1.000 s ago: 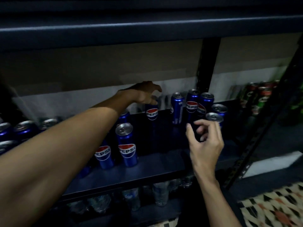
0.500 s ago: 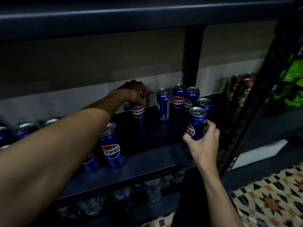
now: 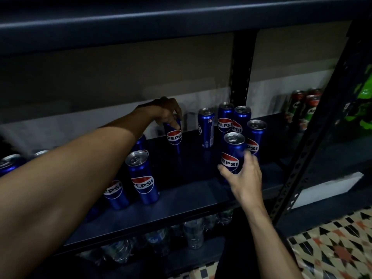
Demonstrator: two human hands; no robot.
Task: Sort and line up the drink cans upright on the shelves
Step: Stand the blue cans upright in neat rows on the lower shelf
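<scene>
We see a blue Pepsi can (image 3: 232, 153) upright on the dark shelf (image 3: 181, 200), with the right hand (image 3: 244, 178) wrapped around its lower half, fingers (image 3: 248, 160) clamped on its right side and the thumb across the front under the logo. Just behind those fingers stands another can (image 3: 256, 135), and beyond it a tight pair (image 3: 233, 119) near the black upright post (image 3: 240, 73), with one more can (image 3: 206, 126) a little to their left, its label turned sideways. Further left and deep on the shelf, the left hand (image 3: 164, 111) comes down over the top of a rear can (image 3: 174, 135), its fingers (image 3: 176, 122) closed around the rim. Nearer to us, below that forearm, two cans (image 3: 142, 177) stand side by side at the shelf's front, slightly tilted in our wide view. More can tops (image 3: 9, 161) show dimly at the far left. Clear plastic bottles (image 3: 191, 232) sit on the level underneath, dark red-topped cans (image 3: 302, 109) crowd the next bay to the right, and patterned floor tiles (image 3: 332, 246) lie below.
</scene>
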